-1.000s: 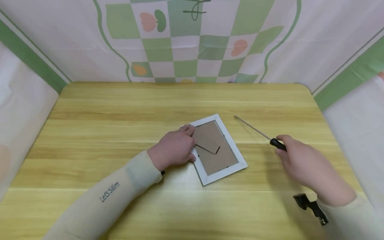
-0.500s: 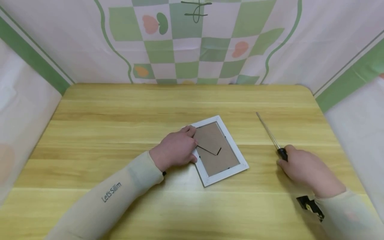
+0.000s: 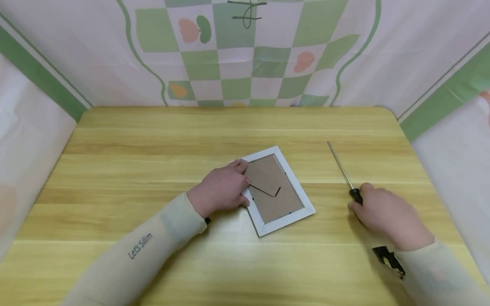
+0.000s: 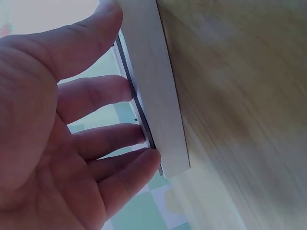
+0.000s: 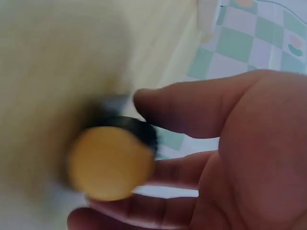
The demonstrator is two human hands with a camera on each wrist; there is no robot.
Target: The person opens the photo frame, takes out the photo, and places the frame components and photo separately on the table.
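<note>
A white picture frame (image 3: 289, 217) lies face down on the wooden table, its brown backboard (image 3: 273, 206) up. A thin dark bent line, perhaps a stand's outline, crosses the board. My left hand (image 3: 222, 189) presses on the frame's left side, and in the left wrist view its fingers (image 4: 117, 177) touch the frame with slight bends. To the right, my right hand (image 3: 392, 212) holds a screwdriver (image 3: 342, 169) by its black handle, with the shaft pointing away from me. The handle's orange end (image 5: 110, 163) sits between thumb and fingers in the right wrist view.
The wooden table (image 3: 172, 131) reaches back to a hanging cloth (image 3: 237, 68) with green and white checks. A black wrist device (image 3: 388, 260) shows at my right cuff, close to the tabletop.
My right hand has swung the screwdriver's tip to the right and drawn slightly left, then stayed nearly still. The left hand and picture frame have kept their place.
</note>
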